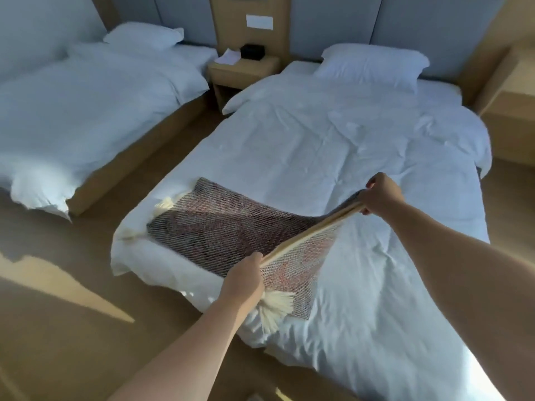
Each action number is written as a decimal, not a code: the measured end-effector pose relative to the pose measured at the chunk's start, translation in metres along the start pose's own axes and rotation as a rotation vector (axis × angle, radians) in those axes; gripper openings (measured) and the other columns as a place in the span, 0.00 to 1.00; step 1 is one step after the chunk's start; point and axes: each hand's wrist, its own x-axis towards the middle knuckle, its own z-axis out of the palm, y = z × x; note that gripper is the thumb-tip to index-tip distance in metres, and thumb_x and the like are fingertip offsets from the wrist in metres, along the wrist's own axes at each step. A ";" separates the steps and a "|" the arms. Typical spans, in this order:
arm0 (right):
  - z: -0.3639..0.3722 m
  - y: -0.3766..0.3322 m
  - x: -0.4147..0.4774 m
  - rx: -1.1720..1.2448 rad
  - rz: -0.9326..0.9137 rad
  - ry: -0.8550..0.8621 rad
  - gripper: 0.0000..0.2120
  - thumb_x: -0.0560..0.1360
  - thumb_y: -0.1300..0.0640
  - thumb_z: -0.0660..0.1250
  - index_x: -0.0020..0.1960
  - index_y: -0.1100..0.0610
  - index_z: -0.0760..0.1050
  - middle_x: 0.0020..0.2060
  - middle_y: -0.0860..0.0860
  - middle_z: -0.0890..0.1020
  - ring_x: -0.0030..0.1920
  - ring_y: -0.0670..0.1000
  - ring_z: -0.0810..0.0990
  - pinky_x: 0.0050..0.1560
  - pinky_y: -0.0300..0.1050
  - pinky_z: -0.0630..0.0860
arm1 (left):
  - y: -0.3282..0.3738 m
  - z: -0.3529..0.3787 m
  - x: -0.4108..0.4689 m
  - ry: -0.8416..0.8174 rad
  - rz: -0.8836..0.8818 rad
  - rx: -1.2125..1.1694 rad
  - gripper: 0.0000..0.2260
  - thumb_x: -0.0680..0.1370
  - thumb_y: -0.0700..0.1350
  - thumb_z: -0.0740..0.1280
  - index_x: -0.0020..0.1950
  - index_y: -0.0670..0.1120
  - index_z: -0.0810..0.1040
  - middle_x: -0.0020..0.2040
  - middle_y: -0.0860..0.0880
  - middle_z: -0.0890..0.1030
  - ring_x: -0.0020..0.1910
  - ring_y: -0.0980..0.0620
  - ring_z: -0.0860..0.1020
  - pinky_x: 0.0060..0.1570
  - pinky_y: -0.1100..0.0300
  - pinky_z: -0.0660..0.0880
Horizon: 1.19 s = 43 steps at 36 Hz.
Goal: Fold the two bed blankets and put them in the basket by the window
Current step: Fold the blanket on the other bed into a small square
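A dark red-and-brown woven blanket (220,224) with cream tassels lies at the foot of the near bed (333,146), over its white duvet. My left hand (244,277) grips one end of the blanket's lifted cream edge, near the bed's foot. My right hand (380,192) grips the other end, farther up the bed. That edge is stretched taut between the two hands and raised off the duvet, so part of the blanket is doubled over. A cream tassel (273,309) hangs below my left hand. No second blanket and no basket are in view.
A second bed (86,105) with a white duvet and pillow stands to the left across a wooden-floor aisle (139,175). A nightstand (243,68) with a black box and papers sits between the headboards. Another wooden cabinet (512,91) stands at the right.
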 end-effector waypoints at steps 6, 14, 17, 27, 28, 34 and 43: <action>0.029 -0.044 -0.005 0.072 0.006 0.017 0.19 0.63 0.65 0.75 0.50 0.59 0.71 0.36 0.60 0.81 0.26 0.55 0.80 0.23 0.42 0.76 | -0.042 -0.030 0.006 -0.001 0.000 -0.013 0.10 0.80 0.38 0.57 0.61 0.43 0.71 0.51 0.47 0.79 0.50 0.48 0.78 0.48 0.55 0.75; 0.075 -0.088 0.024 0.222 -0.049 -0.029 0.11 0.70 0.70 0.65 0.47 0.57 0.74 0.32 0.58 0.77 0.19 0.50 0.76 0.18 0.39 0.74 | -0.082 -0.055 0.029 0.011 -0.049 -0.002 0.10 0.80 0.37 0.57 0.60 0.43 0.72 0.51 0.47 0.78 0.50 0.48 0.77 0.44 0.59 0.70; 0.096 -0.107 0.040 0.223 -0.079 -0.075 0.12 0.70 0.71 0.62 0.41 0.56 0.77 0.29 0.57 0.77 0.21 0.52 0.76 0.22 0.43 0.77 | -0.094 -0.065 0.040 0.042 -0.094 0.007 0.09 0.80 0.37 0.56 0.58 0.44 0.72 0.46 0.50 0.74 0.44 0.51 0.73 0.41 0.61 0.67; 0.157 -0.168 0.086 0.234 -0.154 -0.201 0.15 0.71 0.72 0.61 0.35 0.55 0.77 0.28 0.55 0.78 0.27 0.57 0.78 0.35 0.50 0.80 | -0.135 -0.101 0.082 0.083 -0.229 0.049 0.09 0.81 0.38 0.55 0.57 0.44 0.72 0.44 0.51 0.74 0.41 0.50 0.73 0.39 0.61 0.66; 0.162 -0.173 0.090 0.228 -0.157 -0.211 0.14 0.71 0.71 0.60 0.36 0.55 0.77 0.28 0.55 0.79 0.27 0.57 0.79 0.35 0.50 0.80 | -0.139 -0.102 0.087 0.086 -0.245 0.051 0.09 0.81 0.38 0.55 0.57 0.44 0.72 0.43 0.51 0.73 0.40 0.51 0.73 0.38 0.61 0.66; 0.191 -0.196 0.108 0.210 -0.152 -0.234 0.14 0.72 0.72 0.59 0.38 0.56 0.77 0.30 0.57 0.79 0.26 0.55 0.78 0.30 0.46 0.80 | -0.163 -0.107 0.113 0.031 -0.309 -0.012 0.10 0.81 0.37 0.55 0.59 0.43 0.72 0.48 0.48 0.76 0.44 0.49 0.75 0.38 0.64 0.64; 0.258 -0.233 0.131 0.174 -0.096 -0.211 0.14 0.72 0.71 0.58 0.43 0.58 0.79 0.33 0.58 0.81 0.29 0.57 0.80 0.39 0.54 0.83 | -0.226 -0.122 0.151 -0.008 -0.304 -0.057 0.13 0.81 0.38 0.56 0.65 0.42 0.69 0.58 0.43 0.77 0.55 0.44 0.76 0.50 0.57 0.71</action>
